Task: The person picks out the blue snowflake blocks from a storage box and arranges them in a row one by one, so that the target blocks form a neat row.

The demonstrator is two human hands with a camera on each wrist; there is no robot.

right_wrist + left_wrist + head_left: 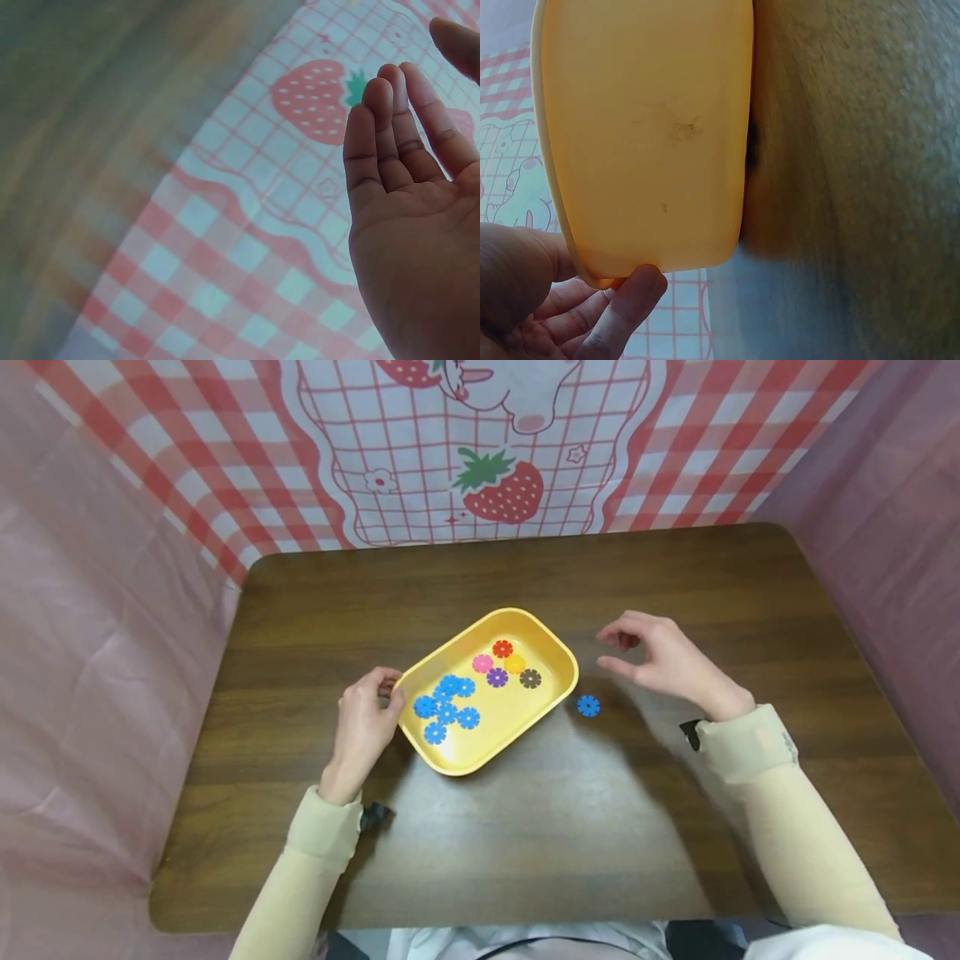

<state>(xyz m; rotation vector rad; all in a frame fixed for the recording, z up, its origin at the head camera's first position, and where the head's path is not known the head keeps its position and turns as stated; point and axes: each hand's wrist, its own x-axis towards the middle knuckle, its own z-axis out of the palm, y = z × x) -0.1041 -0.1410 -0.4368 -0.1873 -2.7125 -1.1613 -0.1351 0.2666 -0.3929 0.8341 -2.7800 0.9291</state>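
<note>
A yellow plastic tray (487,752) sits at a slant on the table. My left hand (363,718) holds its left end by the rim; in the left wrist view the thumb and fingers pinch the corner of the tray (645,150). Inside, several blue snowflake discs (446,713) are bunched toward the left. Farther right in it lie a red disc (502,649), a pink one, an orange one, a purple one and a dark brown disc (530,678). My right hand (656,656) hovers right of the tray, fingers loosely bent, holding nothing. One blue snowflake disc (588,706) lies on the table below it.
The brown wooden table (585,843) has rounded corners. Behind it hangs a red-and-white checked cloth (675,452) printed with strawberries. Pink curtains (97,677) hang on both sides.
</note>
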